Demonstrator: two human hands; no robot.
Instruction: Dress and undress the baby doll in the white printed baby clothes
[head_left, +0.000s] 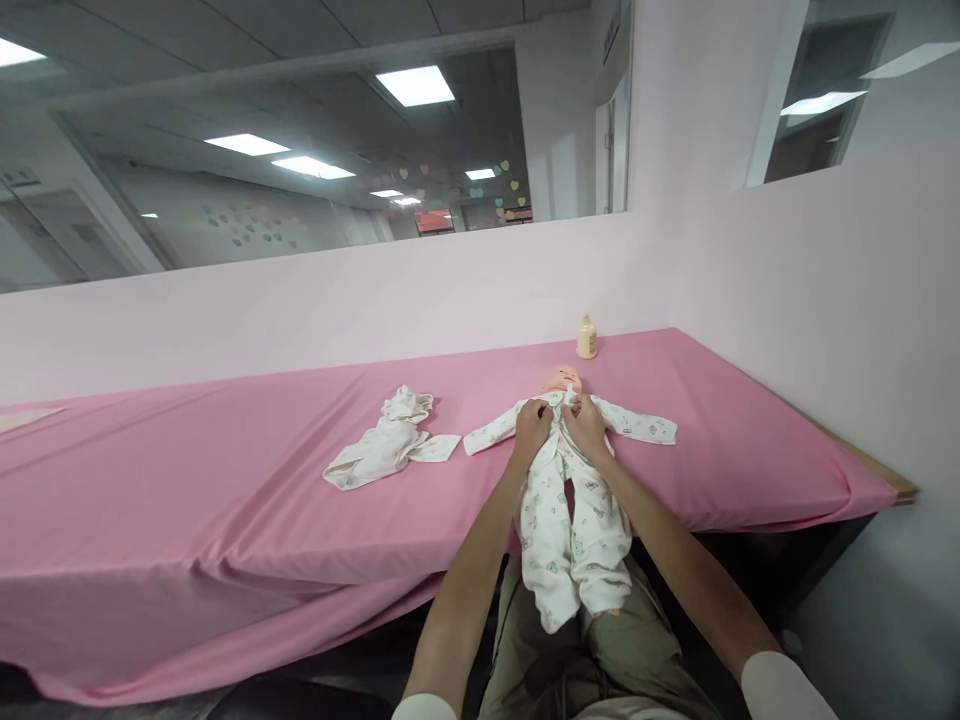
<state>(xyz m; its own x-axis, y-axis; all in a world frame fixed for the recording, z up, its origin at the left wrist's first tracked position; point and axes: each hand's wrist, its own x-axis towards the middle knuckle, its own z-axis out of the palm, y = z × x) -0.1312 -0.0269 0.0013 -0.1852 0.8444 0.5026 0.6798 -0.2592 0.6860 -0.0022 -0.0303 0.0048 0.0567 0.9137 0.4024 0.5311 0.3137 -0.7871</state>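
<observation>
A baby doll (562,379) lies on its back on the pink-covered table (225,470), dressed in a white patterned sleepsuit (574,530) whose legs hang over the table's front edge. My left hand (531,424) and my right hand (585,422) are both on the doll's chest just below the neck. The fingers of each hand are pinched on the sleepsuit's front opening. The suit's sleeves spread out flat to either side.
A crumpled white baby garment (390,445) lies left of the doll. A small cream bottle (586,337) stands behind the doll's head by the pink wall. The table's wooden corner (896,487) shows at the right. My knees sit under the front edge.
</observation>
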